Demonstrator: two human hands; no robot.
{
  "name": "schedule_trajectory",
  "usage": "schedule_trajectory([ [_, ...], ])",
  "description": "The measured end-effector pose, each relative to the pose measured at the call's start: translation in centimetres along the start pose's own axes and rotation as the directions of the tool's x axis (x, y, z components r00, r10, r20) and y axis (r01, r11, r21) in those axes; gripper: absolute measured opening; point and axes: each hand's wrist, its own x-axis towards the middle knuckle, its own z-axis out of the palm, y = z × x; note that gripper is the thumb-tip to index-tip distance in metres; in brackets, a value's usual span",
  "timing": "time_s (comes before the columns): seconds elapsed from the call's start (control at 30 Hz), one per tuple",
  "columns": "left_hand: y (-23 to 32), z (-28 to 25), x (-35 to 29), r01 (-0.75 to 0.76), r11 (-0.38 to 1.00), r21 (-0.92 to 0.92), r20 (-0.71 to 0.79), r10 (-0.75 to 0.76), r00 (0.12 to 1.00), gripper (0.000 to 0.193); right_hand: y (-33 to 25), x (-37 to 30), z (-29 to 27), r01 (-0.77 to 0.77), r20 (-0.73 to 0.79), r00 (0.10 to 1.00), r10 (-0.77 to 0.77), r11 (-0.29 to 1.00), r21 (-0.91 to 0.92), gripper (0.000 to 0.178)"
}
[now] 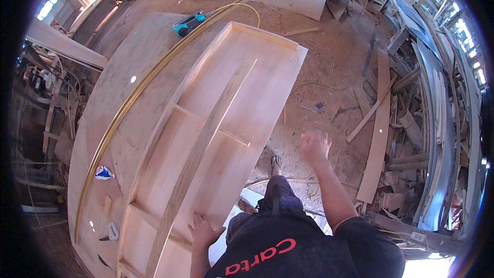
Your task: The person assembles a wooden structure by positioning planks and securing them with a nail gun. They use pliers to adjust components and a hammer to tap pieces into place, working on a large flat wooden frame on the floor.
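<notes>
A long pale plywood panel [272, 72] lies in front of me, framed on its left and far sides by wooden strips, with short crosspieces across it. A loose wooden batten [203, 144] rests lengthwise over the crosspieces. Near the panel's close right edge, my left hand [204, 231] lies on its surface with fingers spread. My right hand [315, 146] is raised off to the right of the panel, above the floor. Its fingers are curled closed, and whatever they may hold is hidden.
The worktable [149, 36] also bears a long gold-coloured strip [123, 108], a teal power tool [189, 23], a blue-and-white packet [103, 173] and a white-handled tool [111, 231]. A yellow hose [252, 8] curves past the far end. Boards [378, 128] and scraps line the right.
</notes>
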Motion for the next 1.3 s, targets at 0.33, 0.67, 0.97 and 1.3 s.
schedule_trajectory([
  [0.33,2.0,-0.7,4.9,0.322,0.915,-0.244,0.1,-0.307,0.946,0.101,1.1,24.1,5.6,0.469,-0.144,0.877,-0.458,0.882,0.054,0.05],
  [0.67,6.5,0.7,4.2,0.457,0.755,-0.471,-0.003,-0.519,0.855,0.093,4.9,33.7,3.9,0.438,-0.099,0.896,-0.433,0.898,0.036,0.028],
  [0.97,9.2,1.0,3.0,0.524,0.72,-0.455,0.074,-0.556,0.828,0.105,18.5,31.9,8.1,-0.004,0.04,0.999,0.001,0.998,0.062,0.012],
  [1.3,7.8,0.7,3.3,0.576,0.627,-0.525,0.239,-0.541,0.806,0.112,6.1,40.4,4.9,0.455,-0.276,0.883,-0.38,0.836,0.306,0.018],
])
